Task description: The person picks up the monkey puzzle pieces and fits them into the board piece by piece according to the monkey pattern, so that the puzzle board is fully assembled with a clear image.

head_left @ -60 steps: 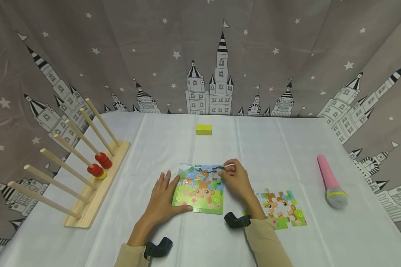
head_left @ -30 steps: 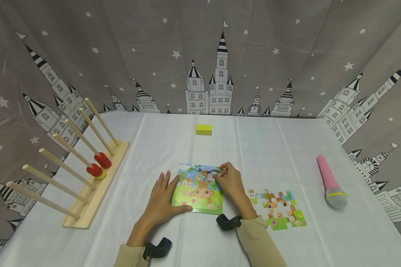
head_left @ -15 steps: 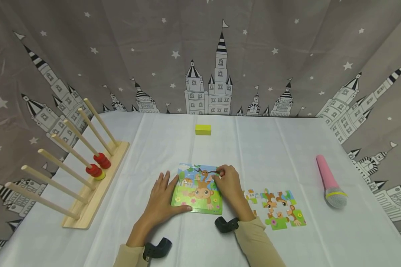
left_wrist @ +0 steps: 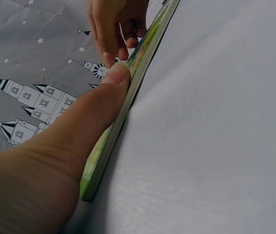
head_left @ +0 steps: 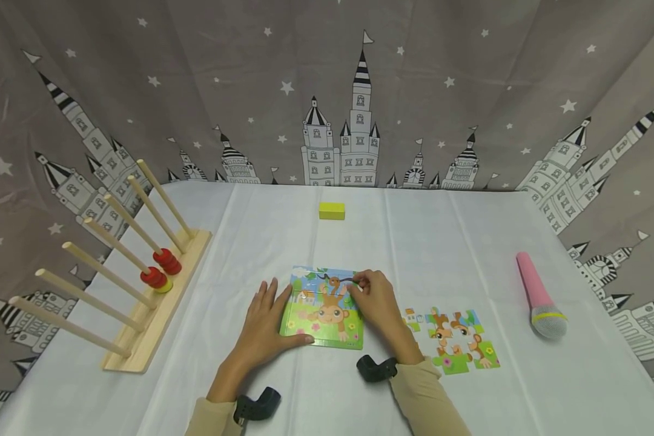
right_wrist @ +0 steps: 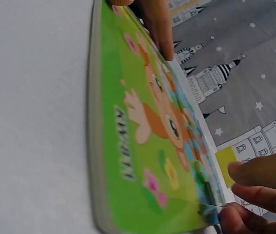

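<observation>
The monkey puzzle board [head_left: 327, 330] lies flat on the white cloth. My left hand [head_left: 264, 324] rests at its left side, fingers extended and thumb over the lower edge; the left wrist view shows that thumb [left_wrist: 91, 117] pressing on the board [left_wrist: 91, 168]. At the upper right corner, my right hand [head_left: 378, 303] pinches a blue puzzle piece [head_left: 347, 280] with a dark branch on it. In the right wrist view the fingertips of this hand [right_wrist: 262, 195] meet the piece's edge at the corner, and partly cover it. Loose monkey puzzle pieces [head_left: 455, 363] lie to the right.
A wooden peg stand [head_left: 158, 327] with red and yellow rings [head_left: 154, 277] is on the left. Behind the board sits a yellow block [head_left: 332, 211]. A pink toy microphone [head_left: 534, 281] lies far right. A grey castle-print curtain [head_left: 223, 72] hangs at the back.
My right hand has moved left and slightly down with the piece, which now lies over the board's upper right corner instead of sticking out past it. The left hand has stayed put.
</observation>
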### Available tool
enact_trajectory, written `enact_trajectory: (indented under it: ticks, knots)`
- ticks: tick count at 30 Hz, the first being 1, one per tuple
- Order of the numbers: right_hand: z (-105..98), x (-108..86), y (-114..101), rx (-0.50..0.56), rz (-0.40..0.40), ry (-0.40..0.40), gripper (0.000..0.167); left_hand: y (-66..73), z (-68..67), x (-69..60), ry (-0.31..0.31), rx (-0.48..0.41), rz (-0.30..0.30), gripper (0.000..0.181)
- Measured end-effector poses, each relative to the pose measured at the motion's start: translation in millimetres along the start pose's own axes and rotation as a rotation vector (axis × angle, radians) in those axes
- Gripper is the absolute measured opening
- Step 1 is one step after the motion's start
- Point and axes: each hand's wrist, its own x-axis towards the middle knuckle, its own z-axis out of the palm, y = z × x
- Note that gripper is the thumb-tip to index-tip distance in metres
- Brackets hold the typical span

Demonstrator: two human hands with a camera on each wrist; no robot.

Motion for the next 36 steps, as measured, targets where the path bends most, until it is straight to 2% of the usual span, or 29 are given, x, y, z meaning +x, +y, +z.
enact_trajectory:
  ticks: [10, 16, 20, 28, 36]
  knots:
    - [-28, -4.2, -2, 0.021, -0.090, -0.163, 0.023, -0.7, -0.2, 0.9, 0.003, 0.008, 0.008, 0.106]
    - [-48, -5.8, 8, -0.001, -0.057, -0.253, 0.025, -0.4, -0.2, 0.6, 0.008, 0.006, 0.007, 0.106]
    - [-59, -7.9, 20, -0.035, -0.019, -0.270, 0.025, -0.6, 0.3, 0.5, 0.008, 0.005, 0.003, 0.106]
    - [-80, -14.0, 43, -0.097, 0.054, -0.255, 0.022, -1.5, 1.4, 0.8, 0.006, 0.008, -0.003, 0.106]
    - [-91, -20.7, 52, -0.142, 0.120, -0.255, 0.024, -1.2, 2.2, 1.0, 0.002, 0.015, -0.009, 0.106]
